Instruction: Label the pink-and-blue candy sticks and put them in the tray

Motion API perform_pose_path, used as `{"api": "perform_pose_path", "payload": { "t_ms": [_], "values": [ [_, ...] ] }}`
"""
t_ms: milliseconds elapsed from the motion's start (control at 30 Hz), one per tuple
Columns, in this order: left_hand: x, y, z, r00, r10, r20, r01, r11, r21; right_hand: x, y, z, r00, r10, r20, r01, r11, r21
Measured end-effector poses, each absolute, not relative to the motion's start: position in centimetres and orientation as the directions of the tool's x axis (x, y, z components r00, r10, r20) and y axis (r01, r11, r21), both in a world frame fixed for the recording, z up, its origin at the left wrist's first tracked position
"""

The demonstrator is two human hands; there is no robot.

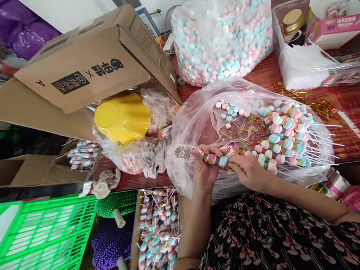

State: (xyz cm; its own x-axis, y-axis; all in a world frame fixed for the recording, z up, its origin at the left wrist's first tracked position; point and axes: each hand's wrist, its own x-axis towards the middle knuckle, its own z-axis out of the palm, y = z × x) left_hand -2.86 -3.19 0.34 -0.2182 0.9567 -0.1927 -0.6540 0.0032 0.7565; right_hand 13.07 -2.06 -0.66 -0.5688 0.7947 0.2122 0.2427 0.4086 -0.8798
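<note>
My left hand point(205, 170) is closed round a candy skewer point(216, 158) of pink, blue and yellow pieces, held level over the table. A printed wrapper point(231, 148) shows at its right end. My right hand point(248, 169) pinches that same end, its fingertips against the skewer; exactly what lies between them is partly hidden. Right of my hands lies a heap of unwrapped candy skewers point(287, 132), white sticks pointing right, on a clear plastic bag point(194, 121). Loose ring candies point(255, 125) and pink, blue and white candies point(231, 111) are scattered on that plastic.
A large bag of candies point(222, 44) stands behind. To the left are a cardboard box point(100, 66) and a yellow tub point(121, 116). A clear bin point(322, 80) sits back right. Below the table edge are a box of wrapped skewers point(159, 232) and a green crate point(44, 233).
</note>
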Motion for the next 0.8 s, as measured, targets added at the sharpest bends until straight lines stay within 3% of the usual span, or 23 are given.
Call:
{"api": "perform_pose_path", "payload": {
  "t_ms": [67, 133, 233, 333, 467, 667, 733, 800],
  "values": [
    [-2.8, -3.4, 0.2, -0.218, 0.964, -0.152, -0.631, -0.02, 0.776, 13.0, -2.2, -1.1, -0.561, 0.732, 0.387, 0.399, 0.649, -0.648],
    [-3.0, -3.4, 0.4, -0.211, 0.966, -0.149, -0.635, -0.02, 0.772, 13.1, -2.1, -1.5, -0.564, 0.664, 0.491, 0.488, 0.747, -0.451],
    [-3.7, -3.3, 1.1, -0.287, 0.936, -0.204, -0.679, -0.049, 0.732, 13.3, -1.8, -1.8, -0.554, 0.623, 0.551, 0.505, 0.779, -0.373],
    [-4.5, -3.0, 1.6, -0.412, 0.872, -0.264, -0.697, -0.114, 0.708, 13.4, -1.6, -2.1, -0.555, 0.625, 0.55, 0.463, 0.781, -0.42],
    [-5.1, -2.9, 1.3, -0.403, 0.868, -0.29, -0.712, -0.098, 0.695, 13.3, -1.8, -2.2, -0.53, 0.688, 0.495, 0.369, 0.713, -0.596],
    [-5.2, -3.2, 1.1, -0.374, 0.907, -0.192, -0.741, -0.169, 0.65, 13.4, -1.8, -1.6, -0.548, 0.798, 0.25, 0.104, 0.362, -0.926],
    [-4.9, -3.4, 1.2, -0.361, 0.915, -0.178, -0.737, -0.163, 0.656, 13.4, -2.0, -1.4, -0.556, 0.815, 0.162, 0.082, 0.247, -0.965],
    [-4.5, -3.5, 1.2, -0.344, 0.921, -0.18, -0.731, -0.143, 0.667, 13.2, -2.4, -1.4, -0.539, 0.821, 0.187, 0.1, 0.283, -0.954]
  ]
}}
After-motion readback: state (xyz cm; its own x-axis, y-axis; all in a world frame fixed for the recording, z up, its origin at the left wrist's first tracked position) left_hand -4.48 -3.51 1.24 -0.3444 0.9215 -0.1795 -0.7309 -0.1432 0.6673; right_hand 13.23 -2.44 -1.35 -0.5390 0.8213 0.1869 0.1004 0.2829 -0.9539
